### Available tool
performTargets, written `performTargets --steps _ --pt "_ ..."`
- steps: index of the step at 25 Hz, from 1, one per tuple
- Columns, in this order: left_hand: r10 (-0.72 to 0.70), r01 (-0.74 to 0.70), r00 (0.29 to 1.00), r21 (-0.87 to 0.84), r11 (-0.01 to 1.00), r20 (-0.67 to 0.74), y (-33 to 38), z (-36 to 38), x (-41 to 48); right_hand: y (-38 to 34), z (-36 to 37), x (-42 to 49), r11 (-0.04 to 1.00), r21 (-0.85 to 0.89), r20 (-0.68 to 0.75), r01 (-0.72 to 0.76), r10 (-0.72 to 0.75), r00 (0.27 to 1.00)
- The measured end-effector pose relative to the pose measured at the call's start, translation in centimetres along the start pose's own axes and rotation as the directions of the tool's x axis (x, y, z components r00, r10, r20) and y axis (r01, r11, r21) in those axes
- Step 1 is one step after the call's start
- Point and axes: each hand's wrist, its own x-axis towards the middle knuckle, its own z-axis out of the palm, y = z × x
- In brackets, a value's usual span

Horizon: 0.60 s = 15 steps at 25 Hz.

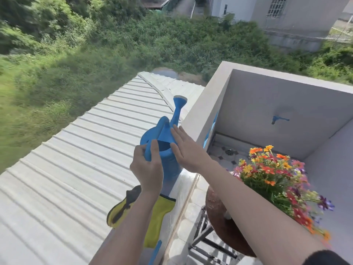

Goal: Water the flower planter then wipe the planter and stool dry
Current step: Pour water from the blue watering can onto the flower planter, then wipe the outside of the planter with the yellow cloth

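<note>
Yellow cloth (152, 213) draped on ledge (183, 186). Left hand (148, 167) closed around handle of blue watering can (168, 150), standing on ledge. Right hand (188, 150) open, flat against can's side. Flower planter (277, 180) on round stool (219, 217), far right.

The watering can (168, 150) is smooth blue plastic with a low, even sheen; its spout head carries a pale face. The cloth (156, 217) is soft yellow fabric with dark edging, matt and slightly napped. The ledge (181, 190) beneath both is a pale, glossy surface, reflective and wet-looking. The roof (76, 169) is corrugated sheet, off-white and matt. The wall (267, 111) is plastered, painted grey, fine-textured and matt. The stool (214, 211) has a reddish-brown top, mottled and shiny, on dark frame bars (202, 232) of smooth finish. The floor (227, 159) is glazed patterned tile
</note>
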Motion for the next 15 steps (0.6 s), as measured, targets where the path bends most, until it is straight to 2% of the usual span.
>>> performTargets --steps 7,15 --pt "0.084 -0.085 0.996 0.054 0.995 0.023 -2.7 -0.4 -1.0 0.9 2.1 -0.9 1.000 0.012 0.006 0.005 -0.005 1.000" --pt "0.074 -0.086 0.989 0.091 0.992 0.125 -0.5 1.0 -2.2 2.2 -0.1 -1.1 0.999 0.021 -0.008 0.025 -0.025 1.000"
